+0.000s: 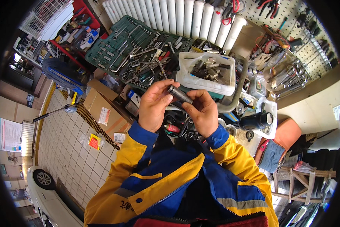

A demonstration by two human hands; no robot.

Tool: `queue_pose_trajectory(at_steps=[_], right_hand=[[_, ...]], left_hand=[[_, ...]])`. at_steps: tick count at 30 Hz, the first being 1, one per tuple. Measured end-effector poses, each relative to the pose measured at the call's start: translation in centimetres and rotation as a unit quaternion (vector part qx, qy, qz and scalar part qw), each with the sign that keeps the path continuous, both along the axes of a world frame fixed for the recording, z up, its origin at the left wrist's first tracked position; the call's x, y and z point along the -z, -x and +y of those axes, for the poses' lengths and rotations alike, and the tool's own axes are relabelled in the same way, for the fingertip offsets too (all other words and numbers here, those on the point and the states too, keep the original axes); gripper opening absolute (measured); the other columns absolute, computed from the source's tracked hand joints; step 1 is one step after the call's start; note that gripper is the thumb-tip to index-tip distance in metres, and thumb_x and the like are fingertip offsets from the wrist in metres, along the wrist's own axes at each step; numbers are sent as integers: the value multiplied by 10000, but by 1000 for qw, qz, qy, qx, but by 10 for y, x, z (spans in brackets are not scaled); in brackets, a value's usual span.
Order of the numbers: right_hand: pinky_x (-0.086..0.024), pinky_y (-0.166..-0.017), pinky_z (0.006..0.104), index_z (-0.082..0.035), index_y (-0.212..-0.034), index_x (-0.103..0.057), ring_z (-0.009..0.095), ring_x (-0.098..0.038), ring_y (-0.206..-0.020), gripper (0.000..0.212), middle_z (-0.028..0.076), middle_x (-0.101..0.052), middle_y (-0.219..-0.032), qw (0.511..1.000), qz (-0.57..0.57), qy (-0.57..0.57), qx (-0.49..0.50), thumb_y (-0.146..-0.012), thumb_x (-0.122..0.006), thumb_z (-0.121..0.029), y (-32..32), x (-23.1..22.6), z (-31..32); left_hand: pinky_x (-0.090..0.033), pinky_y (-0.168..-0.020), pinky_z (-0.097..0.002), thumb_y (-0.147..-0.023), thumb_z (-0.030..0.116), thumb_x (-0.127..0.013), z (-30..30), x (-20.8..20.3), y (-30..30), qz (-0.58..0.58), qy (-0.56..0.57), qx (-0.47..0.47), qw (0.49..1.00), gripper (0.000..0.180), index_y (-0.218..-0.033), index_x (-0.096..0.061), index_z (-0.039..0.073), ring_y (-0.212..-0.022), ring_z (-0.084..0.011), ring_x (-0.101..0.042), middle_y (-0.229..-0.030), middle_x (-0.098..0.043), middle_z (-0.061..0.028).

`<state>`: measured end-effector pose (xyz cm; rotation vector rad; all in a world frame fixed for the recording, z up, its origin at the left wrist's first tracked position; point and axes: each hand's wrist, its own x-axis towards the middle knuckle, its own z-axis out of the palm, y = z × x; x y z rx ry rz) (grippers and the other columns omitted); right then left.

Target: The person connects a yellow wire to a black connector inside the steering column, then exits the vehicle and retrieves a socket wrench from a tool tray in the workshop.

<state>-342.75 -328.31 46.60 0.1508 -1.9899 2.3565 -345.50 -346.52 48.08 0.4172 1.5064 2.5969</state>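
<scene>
Between my two hands is a dark metal socket (180, 94), long and cylindrical, tilted down toward the right. My left hand (155, 103) grips its upper left end with thumb and fingers. The fingertips of my right hand (202, 111) pinch its lower right end. Just beyond my hands stands a cut-open white plastic container (185, 80) with several metal sockets and fittings (209, 70) in it. A green tool case (98, 54) lies open to the far left, with wrenches and sockets in its slots and loose tools heaped over its right half.
A white radiator (170, 19) runs behind the bench. Pliers hang on a pegboard (287, 22) at the far right. A cardboard box (102, 108) stands on the tiled floor at left. Near my right arm are a dark bottle (256, 120) and a bent grey tube handle (242, 81).
</scene>
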Motion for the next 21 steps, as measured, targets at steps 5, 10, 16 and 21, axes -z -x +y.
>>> queue_pose_trajectory(at_steps=[5,10,16,21], right_hand=[[-553,-776,288,-6,-1153,-614,122,-658,-896,276,77,-683,-990,974,-29,-208,-87,-923,-758,-60,44,-12,-11],[-582,-795,351,7,-1181,-648,255,-725,-918,370,160,-733,-1007,924,122,-363,-14,-909,-769,-213,173,-19,-33],[-559,-936,473,34,-1074,-723,432,-699,-1061,491,276,-726,-1101,764,-3,-640,-81,-889,-690,-419,414,81,-67],[-579,-903,486,-13,-1104,-771,397,-717,-1083,347,246,-743,-1126,402,55,-857,-318,-955,-580,-261,531,186,-72]], left_hand=[[-517,-987,-387,-980,1,-572,-25,46,22,-136,-106,-15,985,374,-1355,-575,-2,-1114,-222,-642,-1242,-666,-111],[-500,-903,-345,-995,92,-577,-78,112,45,-325,-140,-28,935,383,-1376,-556,52,-1092,-186,-636,-1209,-671,-72],[-530,-899,-345,-974,58,-578,-141,177,70,-434,-136,-36,890,327,-1300,-572,66,-1003,-191,-649,-1148,-671,-67],[-542,-900,-348,-965,29,-557,-201,198,82,-459,-159,-82,870,330,-1291,-585,71,-1012,-203,-665,-1162,-681,-73]])
